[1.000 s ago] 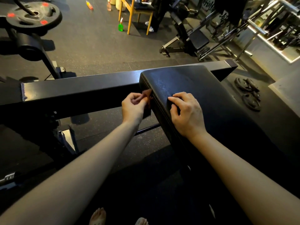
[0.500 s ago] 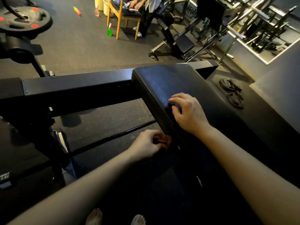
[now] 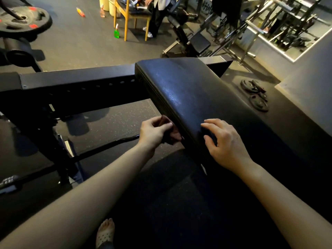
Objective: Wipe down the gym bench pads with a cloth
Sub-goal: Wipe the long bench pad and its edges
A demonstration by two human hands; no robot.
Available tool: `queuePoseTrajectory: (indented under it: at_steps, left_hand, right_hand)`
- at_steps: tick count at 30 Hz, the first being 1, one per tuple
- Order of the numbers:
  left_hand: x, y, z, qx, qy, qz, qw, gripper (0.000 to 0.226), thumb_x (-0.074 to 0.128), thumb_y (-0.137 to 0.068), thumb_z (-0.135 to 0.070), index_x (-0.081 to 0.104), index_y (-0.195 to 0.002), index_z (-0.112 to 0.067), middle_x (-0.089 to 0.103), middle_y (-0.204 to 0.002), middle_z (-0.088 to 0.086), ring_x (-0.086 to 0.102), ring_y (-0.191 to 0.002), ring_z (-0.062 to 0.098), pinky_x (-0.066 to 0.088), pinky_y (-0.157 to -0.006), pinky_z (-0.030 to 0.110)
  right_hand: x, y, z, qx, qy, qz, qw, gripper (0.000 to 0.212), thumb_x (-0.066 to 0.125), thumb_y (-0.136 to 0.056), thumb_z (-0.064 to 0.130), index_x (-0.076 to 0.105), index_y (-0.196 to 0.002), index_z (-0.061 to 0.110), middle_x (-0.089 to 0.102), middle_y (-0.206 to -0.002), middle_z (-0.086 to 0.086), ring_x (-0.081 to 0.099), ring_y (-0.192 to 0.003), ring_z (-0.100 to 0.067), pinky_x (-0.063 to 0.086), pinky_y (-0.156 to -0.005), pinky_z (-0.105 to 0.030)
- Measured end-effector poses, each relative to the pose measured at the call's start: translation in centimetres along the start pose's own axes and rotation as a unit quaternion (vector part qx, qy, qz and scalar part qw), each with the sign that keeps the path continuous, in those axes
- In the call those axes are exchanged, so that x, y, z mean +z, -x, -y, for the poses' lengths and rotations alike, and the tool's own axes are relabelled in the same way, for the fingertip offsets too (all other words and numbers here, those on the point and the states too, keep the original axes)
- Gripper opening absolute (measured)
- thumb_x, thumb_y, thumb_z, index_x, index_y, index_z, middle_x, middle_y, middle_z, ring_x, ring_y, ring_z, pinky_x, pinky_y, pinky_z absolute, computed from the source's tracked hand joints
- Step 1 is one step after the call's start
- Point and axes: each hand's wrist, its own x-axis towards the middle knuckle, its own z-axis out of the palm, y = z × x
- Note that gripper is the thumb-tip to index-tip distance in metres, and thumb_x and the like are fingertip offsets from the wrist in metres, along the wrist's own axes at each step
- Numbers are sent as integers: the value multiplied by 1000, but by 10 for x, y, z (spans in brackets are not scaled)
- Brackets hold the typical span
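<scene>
A dim weights gym, crowded with iron.
A black bench pad [image 3: 197,90] sat on a heavy steel frame [image 3: 80,87] over a speckled rubber floor [image 3: 116,123]. A large weight plate [image 3: 21,20] with red marks was mounted on a machine at the left, and smaller plates [image 3: 255,96] lay loose on the floor at the right. An adjustable bench [image 3: 199,42] and metal machine frames [image 3: 287,20] filled the far side.
</scene>
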Motion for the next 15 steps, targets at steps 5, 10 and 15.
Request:
queuePoseTrajectory:
  at_steps: [5, 10, 15]
  left_hand:
    - [16, 7, 17, 65, -28, -119, 990, 17, 74, -93, -14, 65, -103, -23, 72, -101, 9, 73, -82, 30, 56, -50, 33]
    - [41, 60, 49, 132, -72, -61, 987, 22, 70, -93, -2, 75, -112, -13, 77, -100, -1, 72, -91, 6, 55, -84, 24]
    - [88, 166, 96, 163, -88, -63, 981, 21, 73, -91, -6, 71, -109, -18, 74, -98, -8, 71, -95, 7, 58, -89, 29]
  right_hand:
    - [4, 25, -16, -14, -14, 18, 1000, 37, 60, -94, 23, 67, -129, 11, 62, -134, -4, 57, -124, -23, 43, -105, -39]
    - [13, 37, -22, -23, -47, 2, 999, 43, 51, -96, 29, 65, -132, 10, 60, -141, -7, 53, -132, -24, 39, -111, -40]
    - [16, 39, -19, -13, -57, -17, 998, 44, 50, -96, 30, 66, -133, 10, 61, -141, -6, 54, -132, -24, 38, -111, -40]
